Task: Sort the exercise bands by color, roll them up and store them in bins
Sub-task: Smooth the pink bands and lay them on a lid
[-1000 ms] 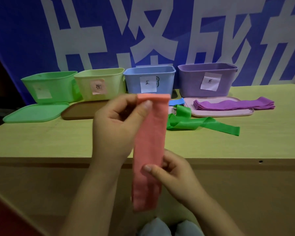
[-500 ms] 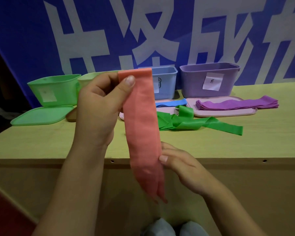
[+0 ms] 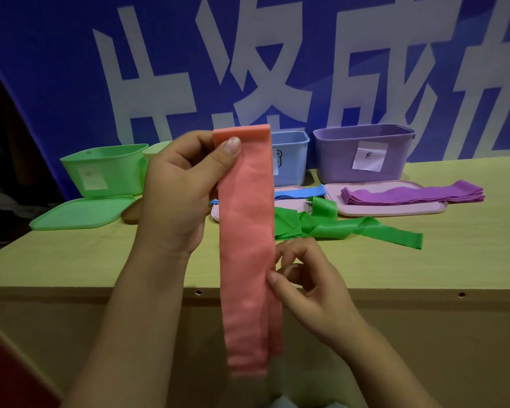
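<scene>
The pink band is pinched at its top by the left hand and gripped lower at its edge by the right hand, hanging before the counter.

Salmon-pink band, green band, purple bands, blue band.

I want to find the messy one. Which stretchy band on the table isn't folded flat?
The green rubber exercise band, lying loose and crumpled on the wooden table. The purple bands lie neatly stacked on a pink lid.
</scene>
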Action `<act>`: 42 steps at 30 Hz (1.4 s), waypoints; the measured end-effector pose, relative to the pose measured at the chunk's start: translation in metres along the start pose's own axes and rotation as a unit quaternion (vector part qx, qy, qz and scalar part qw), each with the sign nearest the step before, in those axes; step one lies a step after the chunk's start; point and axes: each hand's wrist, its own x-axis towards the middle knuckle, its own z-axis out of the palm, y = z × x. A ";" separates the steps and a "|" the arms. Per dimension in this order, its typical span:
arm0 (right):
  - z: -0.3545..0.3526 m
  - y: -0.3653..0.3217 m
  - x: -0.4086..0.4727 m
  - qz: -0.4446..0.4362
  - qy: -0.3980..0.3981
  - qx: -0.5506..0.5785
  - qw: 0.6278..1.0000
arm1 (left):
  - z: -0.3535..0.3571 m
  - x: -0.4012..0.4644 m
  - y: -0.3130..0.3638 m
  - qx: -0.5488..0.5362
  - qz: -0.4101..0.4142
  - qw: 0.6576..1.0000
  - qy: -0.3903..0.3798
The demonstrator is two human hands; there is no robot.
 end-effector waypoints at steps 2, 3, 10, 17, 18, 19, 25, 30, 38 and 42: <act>0.002 0.001 0.001 -0.017 0.003 -0.021 1.000 | 0.002 0.000 0.000 0.005 0.006 1.000 -0.002; 0.003 0.001 0.002 -0.027 0.006 -0.027 0.999 | 0.002 0.000 0.000 0.007 0.010 1.000 -0.001; -0.001 0.004 0.006 -0.114 0.018 -0.092 0.989 | 0.002 0.002 -0.003 0.019 0.018 1.000 0.001; -0.006 0.001 0.003 -0.034 -0.017 0.021 0.999 | -0.001 0.005 -0.006 0.036 0.026 0.999 0.018; -0.004 0.000 0.003 -0.040 -0.013 0.005 0.999 | -0.001 0.005 -0.006 0.038 0.027 0.999 0.018; -0.002 0.000 0.004 -0.046 -0.007 -0.016 0.999 | -0.001 0.005 -0.006 0.039 0.027 0.999 0.018; 0.003 0.003 0.000 -0.032 0.047 -0.012 0.998 | -0.003 0.004 -0.006 0.055 0.024 0.998 0.019; 0.007 0.002 0.001 -0.064 0.075 -0.036 0.994 | -0.004 0.003 -0.005 0.030 0.010 0.999 0.030; 0.009 -0.006 0.011 -0.137 0.079 -0.056 0.986 | -0.001 0.004 0.013 -0.045 0.009 0.999 -0.021; 0.007 -0.016 0.022 -0.193 0.092 -0.127 0.968 | 0.001 0.009 0.017 -0.039 0.002 0.998 -0.054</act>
